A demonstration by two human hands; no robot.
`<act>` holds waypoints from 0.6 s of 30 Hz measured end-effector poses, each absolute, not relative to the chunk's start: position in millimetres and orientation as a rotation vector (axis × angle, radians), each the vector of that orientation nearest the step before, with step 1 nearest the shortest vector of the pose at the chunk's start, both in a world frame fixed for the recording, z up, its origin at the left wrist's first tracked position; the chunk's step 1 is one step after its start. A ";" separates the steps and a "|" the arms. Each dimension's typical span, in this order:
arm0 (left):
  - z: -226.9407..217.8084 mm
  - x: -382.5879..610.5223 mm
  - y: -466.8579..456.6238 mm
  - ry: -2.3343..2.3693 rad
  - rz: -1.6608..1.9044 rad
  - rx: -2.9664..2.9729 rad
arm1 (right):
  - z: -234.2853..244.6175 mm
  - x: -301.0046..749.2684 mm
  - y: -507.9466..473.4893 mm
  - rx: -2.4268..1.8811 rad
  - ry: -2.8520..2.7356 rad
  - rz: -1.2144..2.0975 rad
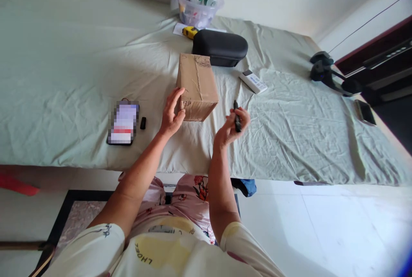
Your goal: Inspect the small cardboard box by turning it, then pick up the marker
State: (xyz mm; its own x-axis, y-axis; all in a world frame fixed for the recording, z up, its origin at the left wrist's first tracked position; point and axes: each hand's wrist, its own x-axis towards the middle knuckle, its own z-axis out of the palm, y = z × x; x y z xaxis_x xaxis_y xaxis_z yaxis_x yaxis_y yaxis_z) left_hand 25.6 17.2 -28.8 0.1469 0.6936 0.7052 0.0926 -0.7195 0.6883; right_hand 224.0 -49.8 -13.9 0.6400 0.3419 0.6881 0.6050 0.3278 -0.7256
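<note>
A brown cardboard box [201,81] stands on the cloth in front of me, with dark scribbled marks at two of its corners. My left hand [173,113] rests against the box's left side, fingers extended and apart, not wrapped round it. To the right of the box, my right hand [234,126] grips a black marker pen [237,116], held above the cloth and apart from the box. A small black pen cap [143,123] lies left of my left hand, beside a phone [124,122] with a lit, blurred screen.
Behind the box sit a black case [220,47], a yellow tape measure [190,32] and a plastic basket [199,10] of items. A white packet [253,81] lies to the right. Farther right are a black headset-like device [331,75] and another phone [365,112] near the table edge.
</note>
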 end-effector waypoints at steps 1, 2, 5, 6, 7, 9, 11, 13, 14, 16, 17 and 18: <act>-27.7 25.7 15.8 0.754 1.610 1.930 | -18.4 230.7 -47.7 -1.364 -0.955 -0.174; -27.0 26.1 14.4 0.767 1.611 1.912 | -23.0 235.8 -45.2 -1.449 -0.995 -0.134; -25.4 27.9 11.4 0.868 1.643 1.812 | -35.4 241.9 -36.4 -1.653 -1.085 -0.020; -24.5 28.3 11.1 0.916 1.667 1.780 | -38.4 241.3 -33.5 -1.706 -1.103 0.011; -23.1 28.5 11.1 0.970 1.699 1.756 | -40.6 239.8 -31.0 -1.754 -1.120 0.038; -18.1 27.9 10.8 1.079 1.786 1.735 | -42.6 235.8 -27.8 -1.840 -1.158 0.078; -10.0 25.2 8.2 1.191 1.877 1.722 | -41.8 232.2 -27.5 -1.919 -1.208 0.098; -0.2 18.7 1.5 1.302 1.921 1.710 | -39.1 229.9 -29.6 -1.986 -1.265 0.099; 4.5 13.3 -3.4 1.357 1.918 1.702 | -37.4 229.1 -31.1 -2.014 -1.290 0.099; 11.9 -2.7 -15.6 1.465 1.871 1.667 | -33.5 228.0 -34.1 -2.061 -1.329 0.108; 14.0 -13.3 -22.5 1.520 1.842 1.636 | -31.7 227.4 -35.4 -2.082 -1.342 0.117; 15.0 -25.6 -29.5 1.589 1.814 1.602 | -30.0 226.7 -36.5 -2.103 -1.352 0.128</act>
